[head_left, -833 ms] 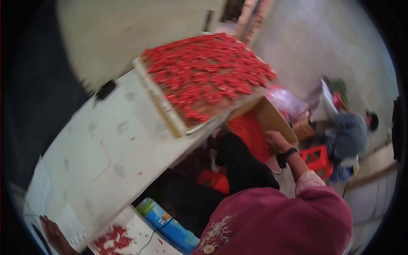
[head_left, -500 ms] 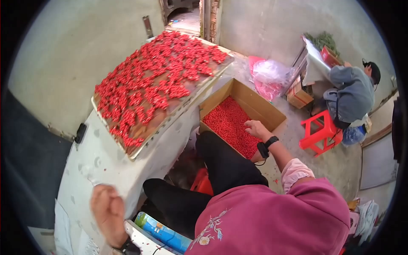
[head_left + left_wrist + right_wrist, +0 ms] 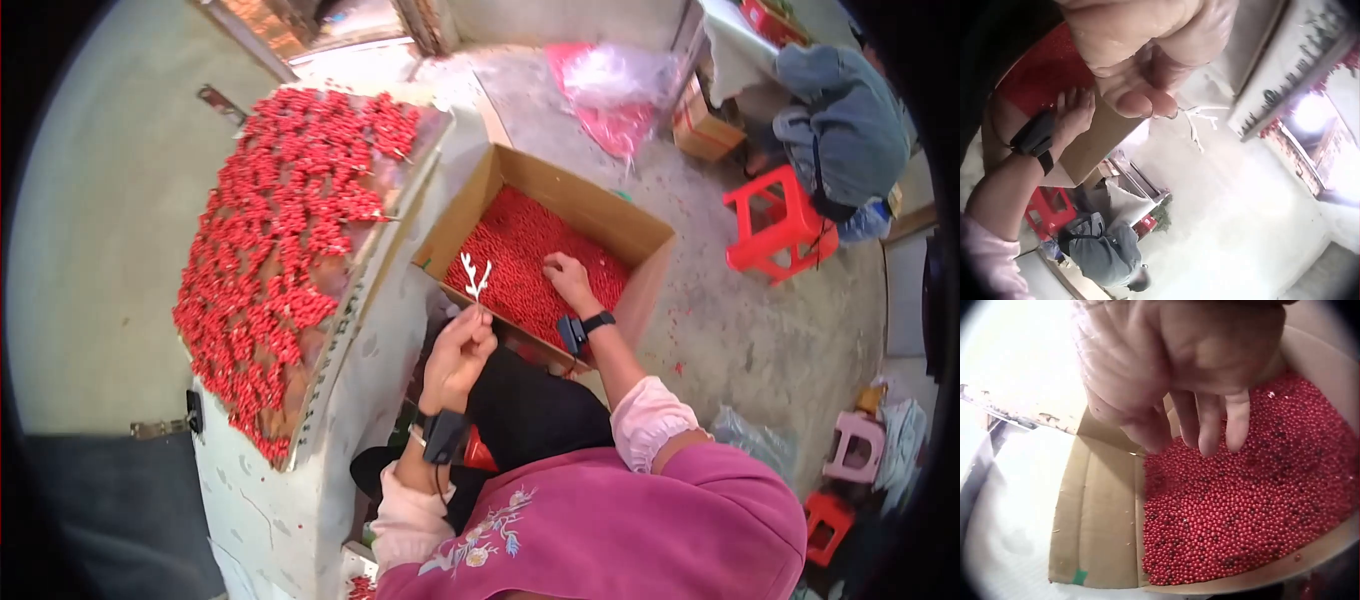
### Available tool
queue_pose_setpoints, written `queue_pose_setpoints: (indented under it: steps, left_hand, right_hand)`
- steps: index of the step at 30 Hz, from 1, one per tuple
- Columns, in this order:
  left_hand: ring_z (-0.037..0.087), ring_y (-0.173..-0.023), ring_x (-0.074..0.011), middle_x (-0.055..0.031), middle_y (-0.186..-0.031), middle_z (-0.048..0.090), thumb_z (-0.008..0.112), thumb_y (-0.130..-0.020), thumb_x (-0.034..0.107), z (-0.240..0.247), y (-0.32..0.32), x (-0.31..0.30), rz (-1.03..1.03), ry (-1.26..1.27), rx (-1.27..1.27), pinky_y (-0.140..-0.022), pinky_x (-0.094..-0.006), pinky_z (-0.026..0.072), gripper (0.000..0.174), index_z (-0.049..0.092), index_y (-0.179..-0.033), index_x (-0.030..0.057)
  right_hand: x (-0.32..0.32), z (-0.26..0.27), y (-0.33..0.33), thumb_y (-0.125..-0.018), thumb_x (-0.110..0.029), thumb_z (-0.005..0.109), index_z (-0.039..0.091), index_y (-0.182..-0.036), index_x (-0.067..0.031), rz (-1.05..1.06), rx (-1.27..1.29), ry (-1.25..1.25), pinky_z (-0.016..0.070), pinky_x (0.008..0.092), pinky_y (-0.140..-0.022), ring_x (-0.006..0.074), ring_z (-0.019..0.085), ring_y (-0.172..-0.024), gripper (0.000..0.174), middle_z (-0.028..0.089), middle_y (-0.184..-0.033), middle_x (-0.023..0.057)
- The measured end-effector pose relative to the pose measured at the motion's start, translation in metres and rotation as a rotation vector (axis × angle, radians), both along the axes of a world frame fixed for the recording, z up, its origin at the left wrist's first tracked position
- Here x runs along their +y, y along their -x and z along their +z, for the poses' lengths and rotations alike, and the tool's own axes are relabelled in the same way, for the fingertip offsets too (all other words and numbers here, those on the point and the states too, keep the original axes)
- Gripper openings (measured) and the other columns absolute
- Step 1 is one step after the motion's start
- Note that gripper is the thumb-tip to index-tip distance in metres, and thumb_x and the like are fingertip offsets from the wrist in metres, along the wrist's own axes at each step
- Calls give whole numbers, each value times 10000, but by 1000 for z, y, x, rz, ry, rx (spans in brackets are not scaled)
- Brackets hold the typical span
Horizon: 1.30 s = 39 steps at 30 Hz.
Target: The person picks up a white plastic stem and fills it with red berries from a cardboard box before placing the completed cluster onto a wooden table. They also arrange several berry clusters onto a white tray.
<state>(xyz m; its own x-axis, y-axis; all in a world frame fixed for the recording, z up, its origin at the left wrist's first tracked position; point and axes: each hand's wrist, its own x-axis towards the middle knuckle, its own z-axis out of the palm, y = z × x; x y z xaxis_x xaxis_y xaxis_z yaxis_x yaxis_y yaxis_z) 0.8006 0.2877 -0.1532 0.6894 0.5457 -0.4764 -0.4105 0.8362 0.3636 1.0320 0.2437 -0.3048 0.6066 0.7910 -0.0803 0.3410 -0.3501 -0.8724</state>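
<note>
My left hand (image 3: 460,357) pinches a small pale branched stem (image 3: 476,277) between thumb and fingertips, at the near left edge of a cardboard box (image 3: 590,200). In the left wrist view the stem (image 3: 1194,122) sticks out past the fingertips, bare of berries. Loose red berries (image 3: 520,240) cover the bottom of the box. Over them hangs my right hand (image 3: 572,283); in the right wrist view this hand (image 3: 1179,369) has its fingers loosely bent downward, with nothing seen in them.
A board (image 3: 345,330) covered with red berry clusters (image 3: 270,210) lies on the white table (image 3: 240,500) at left. Behind the box are pink and clear plastic bags (image 3: 610,90). A person (image 3: 850,120) sits at the right, by a red stool (image 3: 775,220).
My left hand has come from the lower left over to the box, and the stem now shows in it. The right hand remains over the berries. The head view has turned.
</note>
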Motion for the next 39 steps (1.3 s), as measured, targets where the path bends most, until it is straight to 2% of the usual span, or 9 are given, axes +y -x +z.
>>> queue_pose_setpoints:
  steps: [15, 19, 21, 22, 24, 28, 30, 36, 39]
  left_hand:
    - [537, -627, -130, -91, -787, 590, 589, -787, 9, -154, -33, 71, 99, 56, 340, -575, -258, 447, 165, 557, -945, -27]
    - [537, -634, -125, -88, -784, 592, 591, -784, 12, -167, -37, 78, 128, 63, 368, -587, -257, 444, 165, 556, -939, -28]
    - [542, -635, -125, -86, -779, 593, 595, -778, 8, -175, -38, 85, 157, 58, 404, -593, -259, 448, 165, 560, -935, -29]
    - [542, -635, -125, -86, -779, 593, 595, -778, 8, -179, -39, 88, 161, 66, 406, -593, -259, 448, 165, 560, -935, -29]
    - [543, -629, -124, -82, -769, 592, 599, -772, 6, -186, -42, 95, 142, 72, 481, -582, -260, 449, 170, 562, -935, -27]
    - [548, -598, -129, -79, -753, 593, 613, -758, 2, -197, -47, 100, 131, 78, 513, -539, -254, 463, 174, 571, -925, -25]
    - [550, -584, -132, -79, -748, 594, 619, -753, 0, -200, -50, 98, 127, 82, 515, -521, -251, 470, 175, 575, -921, -25]
    - [539, -576, -122, -59, -729, 581, 632, -723, -22, -196, -50, 96, 118, 61, 554, -516, -240, 459, 258, 540, -964, 0]
    - [535, -568, -119, -55, -725, 577, 638, -713, -25, -192, -53, 101, 115, 26, 560, -512, -239, 455, 293, 527, -982, 7]
  right_hand:
    - [22, -168, -61, -789, -401, 539, 550, -1064, -8, -474, -345, 545, 400, 398, -861, 341, 511, -1026, 480, 546, -1076, 231]
    - [44, -202, -52, -835, -394, 475, 532, -1097, 3, -401, 57, 661, 375, 418, -908, 346, 495, -1048, 479, 545, -1109, 206]
    - [76, -168, -24, -863, -362, 432, 546, -1091, -22, -937, 1269, 98, 362, 438, -936, 321, 507, -1041, 425, 559, -1114, 158]
    - [82, -159, -23, -863, -362, 432, 546, -1091, -22, -937, 1267, 108, 362, 438, -936, 321, 507, -1041, 425, 559, -1114, 158]
    - [93, -139, -23, -861, -314, 448, 565, -1069, -34, -452, 1644, -318, 374, 399, -944, 284, 517, -1037, 368, 565, -1112, 122]
    - [108, -80, -25, -862, -231, 467, 572, -1059, -34, -266, 1601, -439, 409, 368, -904, 260, 528, -1026, 298, 568, -1105, 111]
    - [110, -42, -16, -849, -166, 505, 577, -1055, -53, 384, -263, -294, 437, 336, -845, 217, 537, -1000, 246, 576, -1074, 90]
    - [96, -26, -10, -813, -241, 569, 573, -1041, -42, -196, 610, -106, 428, 303, -796, 162, 532, -964, 303, 580, -1024, 64]
    - [27, -140, -39, -779, -384, 572, 572, -1052, -58, -503, 253, 330, 421, 324, -811, 216, 542, -958, 424, 582, -1052, 85]
